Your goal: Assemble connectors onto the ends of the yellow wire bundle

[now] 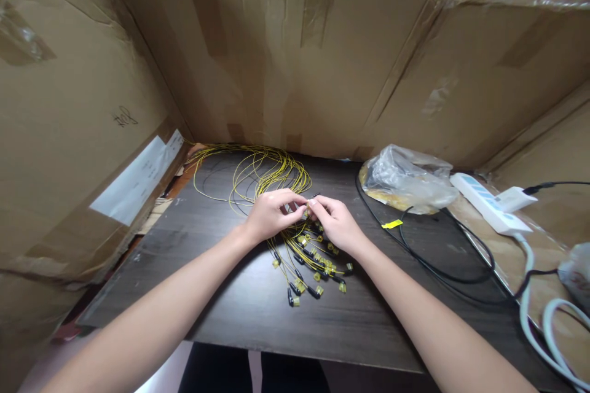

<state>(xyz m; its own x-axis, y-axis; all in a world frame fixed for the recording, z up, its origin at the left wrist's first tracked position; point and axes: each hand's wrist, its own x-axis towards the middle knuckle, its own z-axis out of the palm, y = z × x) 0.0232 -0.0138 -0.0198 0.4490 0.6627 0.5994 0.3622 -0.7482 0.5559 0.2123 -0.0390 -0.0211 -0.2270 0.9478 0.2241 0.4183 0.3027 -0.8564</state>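
Note:
A bundle of thin yellow cables [258, 175] lies coiled on the dark wooden table [221, 295], its ends fanned out toward me with several small yellow-and-black connectors [318, 273]. My left hand [270, 215] and my right hand [336, 221] meet over the fanned ends. Both have fingers pinched together on one small connector where the fingertips touch. The piece between the fingertips is mostly hidden.
Cardboard walls [299, 67] enclose the table on the left, back and right. A crumpled clear plastic bag [408, 178] lies at the right, next to a white power strip [488, 202], a black cable [437, 267] with a yellow tag [391, 224], and white cords [534, 325].

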